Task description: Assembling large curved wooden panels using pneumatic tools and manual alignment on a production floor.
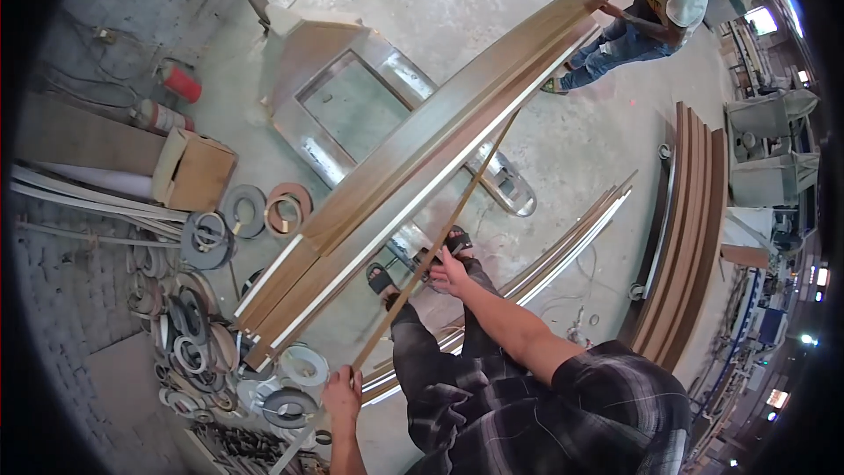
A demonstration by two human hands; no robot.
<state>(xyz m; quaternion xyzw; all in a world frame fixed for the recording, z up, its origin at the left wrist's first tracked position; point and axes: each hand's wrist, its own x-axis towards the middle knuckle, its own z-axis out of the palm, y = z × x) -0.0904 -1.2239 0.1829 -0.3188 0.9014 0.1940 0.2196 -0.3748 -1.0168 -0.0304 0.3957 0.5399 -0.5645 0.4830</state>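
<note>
My left hand (342,394) is closed around the lower end of a long, thin brown strip (475,178). The strip slants up and right across the view, its far end lying over the stack of long boards. Beside its lower part is my right hand (450,274), fingers apart and reaching toward the strip; whether they touch it is hard to make out. Just ahead lie the long wood-coloured boards (422,145) with white edges, resting across a metal lift truck (318,127). At their far end another person (673,9) has both hands on the boards.
Rolls of edge banding (189,334) crowd the floor at left, near a cardboard box (198,169) and a red cylinder (181,81). More thin strips (571,251) lie on the floor at right. Beyond them stand stacked brown panels (690,229) and a machine line (765,158).
</note>
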